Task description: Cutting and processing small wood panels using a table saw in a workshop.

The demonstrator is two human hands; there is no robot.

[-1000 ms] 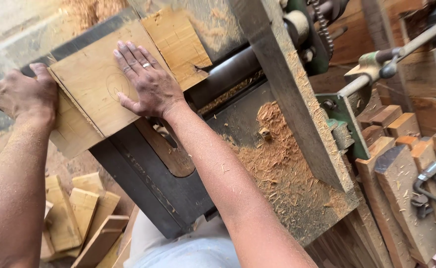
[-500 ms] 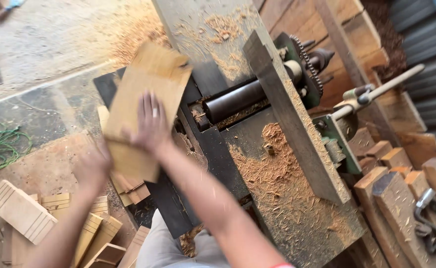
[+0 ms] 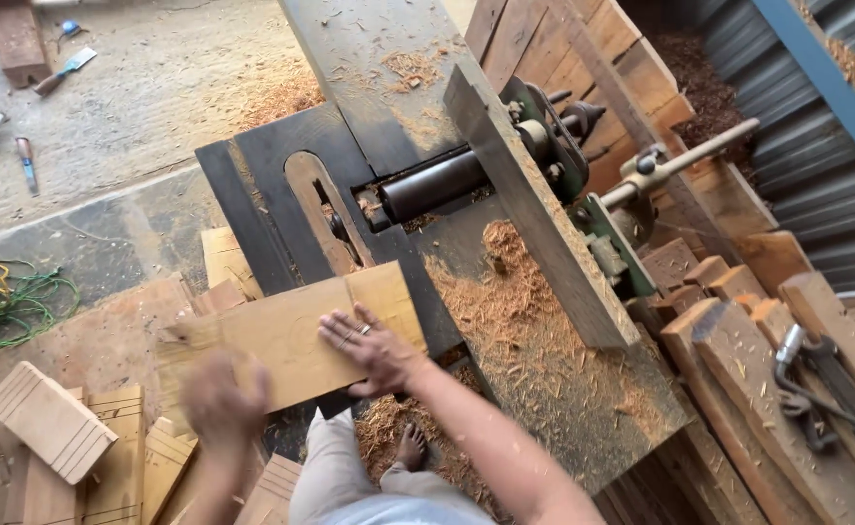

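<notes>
Wooden board, long axis 2-to-8 o'clock: right hand flat on top, grip open; left hand blurred at its 7 o'clock edge, grip unclear.

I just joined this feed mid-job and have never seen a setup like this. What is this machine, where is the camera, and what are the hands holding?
The camera sits on the person's head and looks down at their own arms. The dark metal bench is a woodworking machine with a roller across its middle and a long wooden fence beside it. Sawdust covers the bench on that side. The right hand lies flat on a wooden board at the bench's near edge. The left hand is blurred at the board's near edge; its grip is unclear. Cut wood blocks lie on the floor.
</notes>
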